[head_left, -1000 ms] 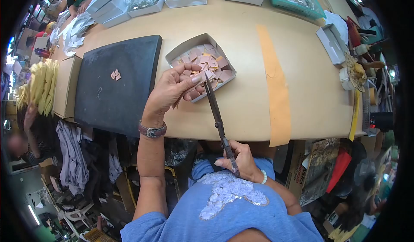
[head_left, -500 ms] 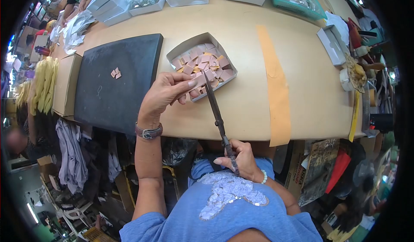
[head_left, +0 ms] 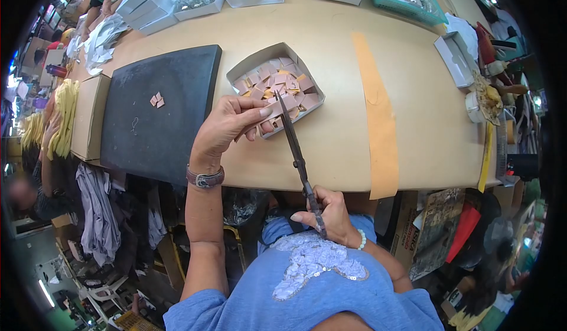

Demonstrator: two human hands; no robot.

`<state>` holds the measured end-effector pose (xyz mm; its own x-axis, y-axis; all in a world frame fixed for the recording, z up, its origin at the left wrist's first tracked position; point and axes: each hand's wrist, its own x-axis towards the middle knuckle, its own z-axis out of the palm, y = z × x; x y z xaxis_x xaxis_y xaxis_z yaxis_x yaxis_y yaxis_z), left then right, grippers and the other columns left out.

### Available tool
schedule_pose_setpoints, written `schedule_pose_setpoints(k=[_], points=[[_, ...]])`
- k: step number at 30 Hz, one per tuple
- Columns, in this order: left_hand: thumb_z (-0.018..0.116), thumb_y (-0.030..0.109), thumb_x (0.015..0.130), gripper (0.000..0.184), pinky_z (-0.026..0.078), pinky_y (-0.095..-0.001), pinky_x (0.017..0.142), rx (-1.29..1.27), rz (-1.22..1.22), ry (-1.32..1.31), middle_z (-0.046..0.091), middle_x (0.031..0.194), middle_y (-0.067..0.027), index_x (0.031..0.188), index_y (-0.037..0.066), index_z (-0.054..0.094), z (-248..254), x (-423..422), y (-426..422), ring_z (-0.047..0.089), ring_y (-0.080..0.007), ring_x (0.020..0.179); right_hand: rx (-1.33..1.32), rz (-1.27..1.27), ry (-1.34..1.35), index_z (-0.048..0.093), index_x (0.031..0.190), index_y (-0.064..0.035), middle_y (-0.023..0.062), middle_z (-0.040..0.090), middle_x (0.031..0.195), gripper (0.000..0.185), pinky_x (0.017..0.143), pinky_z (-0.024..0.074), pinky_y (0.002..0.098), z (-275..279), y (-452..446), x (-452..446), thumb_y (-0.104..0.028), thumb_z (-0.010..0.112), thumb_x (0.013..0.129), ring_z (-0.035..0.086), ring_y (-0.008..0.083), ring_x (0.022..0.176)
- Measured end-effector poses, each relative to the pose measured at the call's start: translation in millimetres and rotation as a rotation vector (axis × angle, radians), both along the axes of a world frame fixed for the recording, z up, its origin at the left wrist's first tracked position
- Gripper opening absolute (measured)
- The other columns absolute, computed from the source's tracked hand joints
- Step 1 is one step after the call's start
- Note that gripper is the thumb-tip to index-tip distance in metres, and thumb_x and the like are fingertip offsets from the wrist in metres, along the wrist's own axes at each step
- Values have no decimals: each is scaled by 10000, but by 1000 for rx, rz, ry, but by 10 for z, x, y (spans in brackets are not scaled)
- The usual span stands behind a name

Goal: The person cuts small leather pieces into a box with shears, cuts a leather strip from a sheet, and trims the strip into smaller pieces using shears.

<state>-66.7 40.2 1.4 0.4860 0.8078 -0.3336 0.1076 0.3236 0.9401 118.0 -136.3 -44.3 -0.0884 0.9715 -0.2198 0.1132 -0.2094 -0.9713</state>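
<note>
**Firm pinch, square snip**

L hand [head_left: 227,124] has thumb & fingers clamped on the pink strip [head_left: 274,111], its free end poking past the fingertips, right at the blades of the scissors [head_left: 299,157]. R hand [head_left: 329,216] is wrapped round the handles, nearer the body than the L fingers; exact blade gap unclear. The box [head_left: 253,60] of pink pcs [head_left: 283,80] sits under & just beyond the L fingertips, a good spot to catch cuts.

For a clean edge, pinch near the cut but w/ fingertips clear of the blades, strip flat & square to them; R fingers should squeeze smoothly, no twist. Match each length approx. to pcs in the box. Risk: a loose pinch may let the strip fold btwn blades. The black board [head_left: 159,130], left of the L fingers, isn't in the way.
</note>
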Motion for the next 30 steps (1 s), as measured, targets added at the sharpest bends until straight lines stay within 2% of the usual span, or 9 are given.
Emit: schedule_pose_setpoints(k=[8,14,17,20,23,30], points=[[617,171,819,266,395,-121,432,1,-10,-4,642,675,-80,948,-62,610,-21,-3,18,518,-25,471,21,-34,-64,427,562,-14,6,334,469,427,409,274,255,23,14,-55,-233,773,684,297,80,466],[614,172,821,260,391,-120,432,2,-12,-26,643,677,-71,951,-52,614,-39,-8,42,516,-20,476,39,-76,-72,430,549,-12,15,335,452,406,391,256,258,-63,-26,-86,-187,767,691,286,77,447],[610,174,824,254,383,-114,431,14,-1,-3,642,678,-61,953,-45,616,-31,-14,55,516,-16,483,-6,-69,-40,430,556,-18,5,347,461,413,399,264,256,-81,-40,-84,-202,780,674,300,73,460],[606,165,828,254,373,-112,418,43,36,3,641,680,-64,964,-50,608,-28,-4,54,505,-14,472,-113,-50,115,440,586,-22,-8,360,486,419,413,275,253,-156,-92,-45,-232,797,653,313,68,484],[602,147,831,270,365,-116,398,43,79,-18,640,685,-80,996,-65,584,-45,44,45,480,-13,438,-30,9,121,447,620,-22,-18,356,512,435,429,279,248,-106,-92,-18,-263,809,635,310,66,507],[603,159,830,290,384,-111,425,49,55,5,638,713,-76,1033,-43,560,47,121,-21,513,-11,484,-89,-13,88,446,626,-24,-22,353,519,440,442,289,231,-76,-89,-42,-286,799,647,320,60,512]])
